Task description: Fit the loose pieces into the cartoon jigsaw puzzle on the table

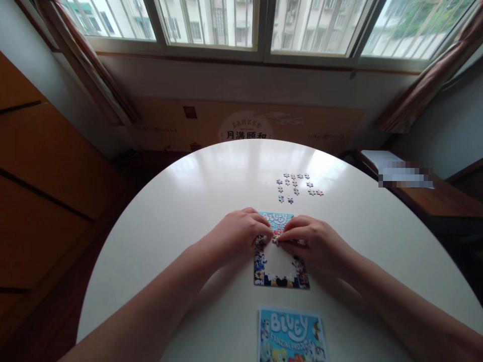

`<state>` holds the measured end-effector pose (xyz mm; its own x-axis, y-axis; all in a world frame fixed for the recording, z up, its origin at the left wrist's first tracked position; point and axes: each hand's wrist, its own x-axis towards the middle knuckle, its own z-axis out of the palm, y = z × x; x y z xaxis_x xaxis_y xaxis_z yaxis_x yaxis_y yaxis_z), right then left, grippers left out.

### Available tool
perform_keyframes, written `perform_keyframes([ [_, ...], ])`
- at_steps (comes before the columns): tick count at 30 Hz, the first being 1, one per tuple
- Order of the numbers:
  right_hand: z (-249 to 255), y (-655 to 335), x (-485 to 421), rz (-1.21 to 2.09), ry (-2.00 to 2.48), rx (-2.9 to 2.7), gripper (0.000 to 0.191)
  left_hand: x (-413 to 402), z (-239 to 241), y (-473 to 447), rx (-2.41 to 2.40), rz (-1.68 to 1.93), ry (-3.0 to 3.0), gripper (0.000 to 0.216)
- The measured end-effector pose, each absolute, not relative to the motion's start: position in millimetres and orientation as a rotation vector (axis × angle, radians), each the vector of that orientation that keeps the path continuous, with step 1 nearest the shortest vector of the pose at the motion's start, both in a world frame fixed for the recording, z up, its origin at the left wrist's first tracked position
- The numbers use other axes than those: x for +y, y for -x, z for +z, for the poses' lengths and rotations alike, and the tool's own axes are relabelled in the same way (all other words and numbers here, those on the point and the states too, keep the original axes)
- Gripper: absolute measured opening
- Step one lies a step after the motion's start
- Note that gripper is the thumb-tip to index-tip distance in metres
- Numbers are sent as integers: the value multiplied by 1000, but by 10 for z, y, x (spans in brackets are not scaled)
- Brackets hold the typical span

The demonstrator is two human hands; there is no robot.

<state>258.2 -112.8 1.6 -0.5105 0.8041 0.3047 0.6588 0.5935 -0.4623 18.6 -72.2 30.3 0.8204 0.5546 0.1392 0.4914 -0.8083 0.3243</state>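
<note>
Head view, left hand (237, 234): fingers curled, tips pinching puzzle piece (277, 238) at jigsaw (281, 280) top edge
Right hand (314, 242): curled likewise, gripping the same piece opposite, seemingly steadying it
Loose pieces (298, 186): spread singly beyond on table (188, 201), within reach

The left hand (237, 234) and right hand (313, 242) hide the puzzle's (281, 275) upper rows and their own grip. The bottom edge cuts off the picture card (290, 334).

Border-only jigsaw puzzle (281, 281) lies flat on white table (188, 201).
</note>
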Motion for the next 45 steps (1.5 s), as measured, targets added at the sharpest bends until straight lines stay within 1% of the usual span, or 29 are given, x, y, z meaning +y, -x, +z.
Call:
perform_keyframes([
  [3, 5, -2579, -1128, 410, 1172, -2308, 17, -730, 312, -184, 802, 309, -2754, 41],
  [7, 3, -2576, -1119, 411, 1180, -2304, 16, -725, 298, -179, 794, 314, -2800, 41],
  [15, 73, -2639, -1132, 452, 1123, -2330, 19, -687, 252, -218, 748, 361, -2821, 43],
  [21, 82, -2693, -1117, 501, 1102, -2298, 19, -660, 222, -240, 730, 378, -2830, 51],
  [36, 110, -2659, -1112, 428, 1136, -2365, 22, -665, 241, -278, 769, 355, -2848, 55],
  [39, 105, -2653, -1107, 434, 1154, -2355, 22, -676, 251, -278, 788, 357, -2831, 52],
  [45, 99, -2649, -1094, 504, 1106, -2340, 21, -697, 255, -234, 803, 371, -2805, 54],
])
